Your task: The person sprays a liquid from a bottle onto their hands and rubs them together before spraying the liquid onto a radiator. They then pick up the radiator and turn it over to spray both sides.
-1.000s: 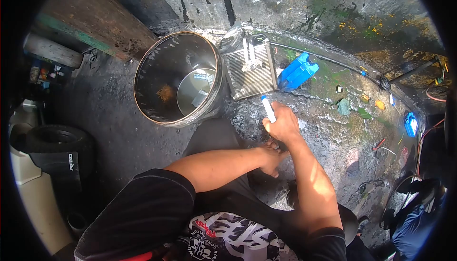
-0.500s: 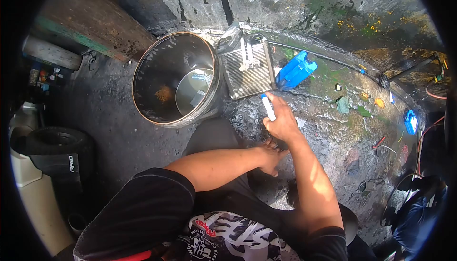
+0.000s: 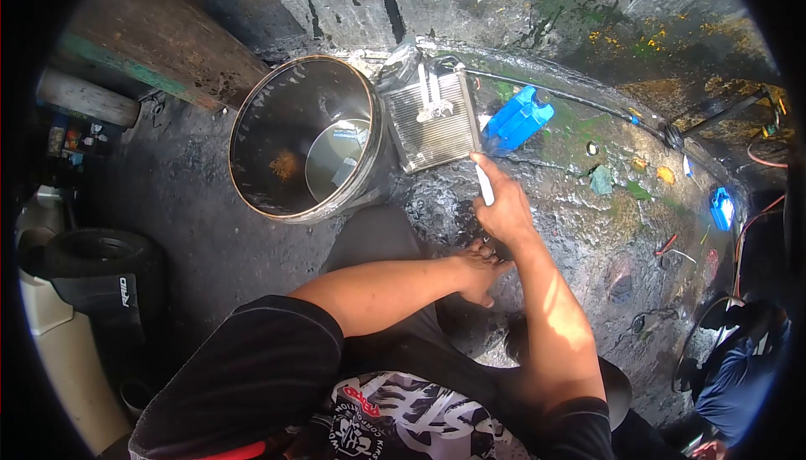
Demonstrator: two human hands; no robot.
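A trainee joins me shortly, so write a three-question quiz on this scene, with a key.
1. Choose: which hand grips the slim white object? A) left B) right
2. Fill in: between the drum and the blue container sits the ____.
3. True or false: the left hand is inside the drum.

Key:
1. B, the right hand
2. finned panel
3. False; the left hand is outside the drum.

A big drum [image 3: 256, 145] has cloudy water [image 3: 321, 176] at the bottom. A brown post [image 3: 159, 28] with a green stripe is near it. On the left, a flap [image 3: 96, 292] says RAID in white, just beside a black tyre [image 3: 75, 246].
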